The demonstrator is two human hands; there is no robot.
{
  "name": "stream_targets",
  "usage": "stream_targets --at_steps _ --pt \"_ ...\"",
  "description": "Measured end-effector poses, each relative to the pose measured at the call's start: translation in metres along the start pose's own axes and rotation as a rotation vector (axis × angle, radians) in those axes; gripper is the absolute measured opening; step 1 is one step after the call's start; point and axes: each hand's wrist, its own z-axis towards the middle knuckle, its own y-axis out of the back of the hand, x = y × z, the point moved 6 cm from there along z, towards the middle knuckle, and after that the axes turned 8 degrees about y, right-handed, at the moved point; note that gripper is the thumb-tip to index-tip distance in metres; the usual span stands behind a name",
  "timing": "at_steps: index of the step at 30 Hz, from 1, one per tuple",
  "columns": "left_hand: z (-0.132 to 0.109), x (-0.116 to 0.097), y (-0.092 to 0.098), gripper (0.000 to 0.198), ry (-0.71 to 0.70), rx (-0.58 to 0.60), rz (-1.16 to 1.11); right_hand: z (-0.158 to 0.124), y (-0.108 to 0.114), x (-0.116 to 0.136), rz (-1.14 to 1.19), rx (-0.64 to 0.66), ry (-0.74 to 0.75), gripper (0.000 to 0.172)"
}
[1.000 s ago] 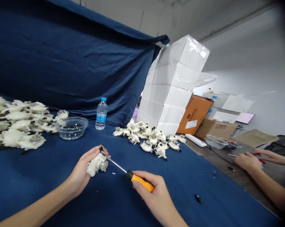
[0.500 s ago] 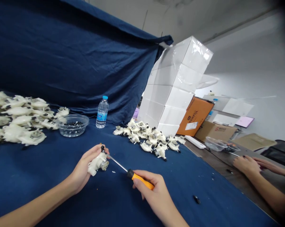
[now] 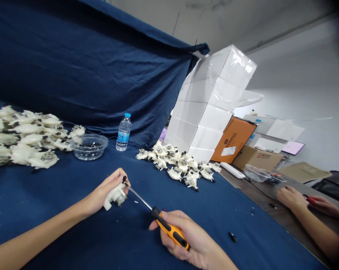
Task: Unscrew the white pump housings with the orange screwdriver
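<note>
My left hand is closed around a cream plastic part with a round grey piece on its side and a small black fitting at its top. In my right hand is a screwdriver with an orange and black handle. Its metal shaft points up and left, and the tip meets the part by the black fitting. The exact contact at the tip is too small to make out. Both hands are above the blue cloth.
Cream parts are heaped at left and centre. Between them stand a clear bowl of black pieces and a water bottle. White boxes rise behind. Another person's hands work at right, one holding a red-handled tool.
The screwdriver handle has turned and sits slightly lower, with my right hand showing more of its fingers underneath. The view has shifted slightly. A red tool now shows in the other person's hand.
</note>
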Motion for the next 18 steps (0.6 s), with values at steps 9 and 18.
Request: stream_targets --at_steps 9,18 --pt "0.004 0.005 0.006 0.020 -0.016 -0.066 -0.013 0.000 0.001 0.012 -0.355 -0.152 0.180 0.040" --pt "0.006 0.003 0.005 0.023 -0.022 -0.098 0.003 -0.019 0.004 0.026 -0.656 -0.435 0.513 0.034"
